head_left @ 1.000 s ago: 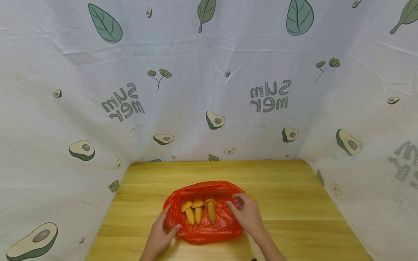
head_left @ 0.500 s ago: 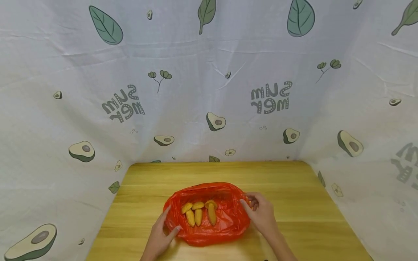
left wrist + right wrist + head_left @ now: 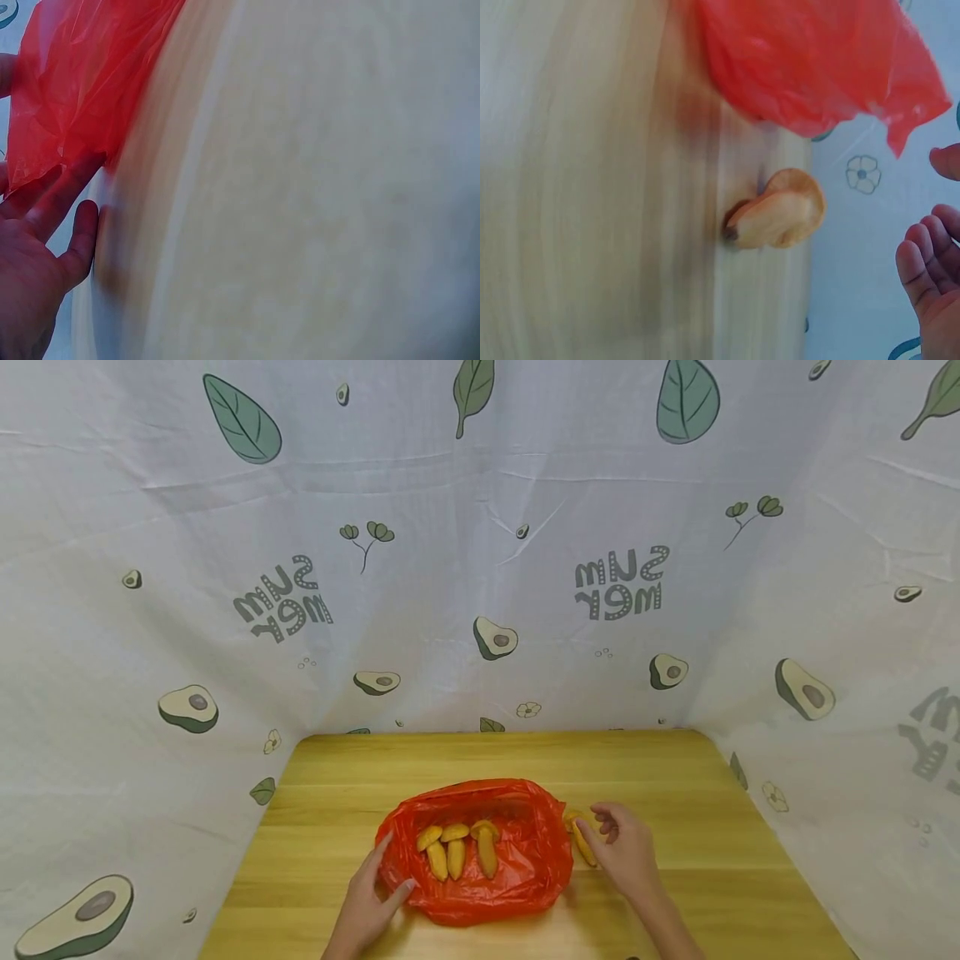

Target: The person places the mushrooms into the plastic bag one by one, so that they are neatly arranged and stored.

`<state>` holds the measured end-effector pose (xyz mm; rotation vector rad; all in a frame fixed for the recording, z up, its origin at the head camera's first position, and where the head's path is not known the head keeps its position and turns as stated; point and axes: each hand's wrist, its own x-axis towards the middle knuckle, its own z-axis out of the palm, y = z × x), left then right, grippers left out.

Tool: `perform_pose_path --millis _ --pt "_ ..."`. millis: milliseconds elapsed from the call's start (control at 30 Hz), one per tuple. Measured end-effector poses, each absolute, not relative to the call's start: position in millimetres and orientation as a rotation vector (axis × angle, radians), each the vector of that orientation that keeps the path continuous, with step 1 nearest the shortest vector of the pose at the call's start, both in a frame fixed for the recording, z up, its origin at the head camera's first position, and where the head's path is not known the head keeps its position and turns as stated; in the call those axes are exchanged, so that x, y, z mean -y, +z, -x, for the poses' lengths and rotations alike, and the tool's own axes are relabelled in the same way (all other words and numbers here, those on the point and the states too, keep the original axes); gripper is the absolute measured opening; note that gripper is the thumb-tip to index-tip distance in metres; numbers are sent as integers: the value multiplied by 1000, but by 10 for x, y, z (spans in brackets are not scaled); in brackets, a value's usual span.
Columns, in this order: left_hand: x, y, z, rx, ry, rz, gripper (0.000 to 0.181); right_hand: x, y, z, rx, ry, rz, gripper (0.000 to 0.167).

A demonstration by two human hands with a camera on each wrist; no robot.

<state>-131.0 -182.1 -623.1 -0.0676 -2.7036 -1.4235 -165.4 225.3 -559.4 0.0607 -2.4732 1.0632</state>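
A red plastic bag [image 3: 517, 893] lies spread open on the table, with three yellow-brown mushrooms [image 3: 455, 852] inside it. At its left side is my left hand [image 3: 367, 893], its fingers extended against the plastic; the left wrist view shows the straight fingers [image 3: 71, 184] touching the bag [image 3: 82, 82]. Another mushroom [image 3: 583, 845] lies just outside the bag's right edge, on the wood. My right hand [image 3: 626, 852] hovers beside that mushroom with loosely bent fingers and nothing in them. In the right wrist view, the hand [image 3: 937, 277] is apart from both the bag and the mushroom [image 3: 776, 210].
The wooden table [image 3: 360, 760] is bordered at the back and sides by a white cloth [image 3: 420, 577] printed with avocados and leaves. Bare wood shows behind the bag and to both sides of it.
The bag's right rim has been drawn outward to the right. My right hand has left that rim and moved right, uncovering the outside mushroom. The left hand stays in place.
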Motion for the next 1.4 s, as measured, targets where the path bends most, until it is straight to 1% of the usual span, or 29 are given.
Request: perform_pose_path --millis 200,433,700,933,1100,1267,1400 --pt "1839 -6254 1319 2701 -1428 67 84 -2362 -5691 1679 2523 1065 -31 33" --pt "1852 -6265 1324 2714 -1416 67 84 -2463 -5856 1679 2608 1075 35 43" --pt "1855 -6262 1331 2720 -1424 58 84 -2537 -6068 1686 2657 1071 74 47" --pt "1854 -6265 1328 2705 -1426 67 84 -2545 -6144 1722 2764 1143 150 57" --pt "1848 -6265 1322 2696 -1421 73 83 -2516 -6162 1719 2788 1210 179 57" --pt "1845 -6260 1316 2686 -1426 78 83 -2474 -6185 1743 2812 1202 142 59" --pt "1842 -6253 1313 2691 -1431 71 82 -2445 -6207 1761 2831 1178 122 54"
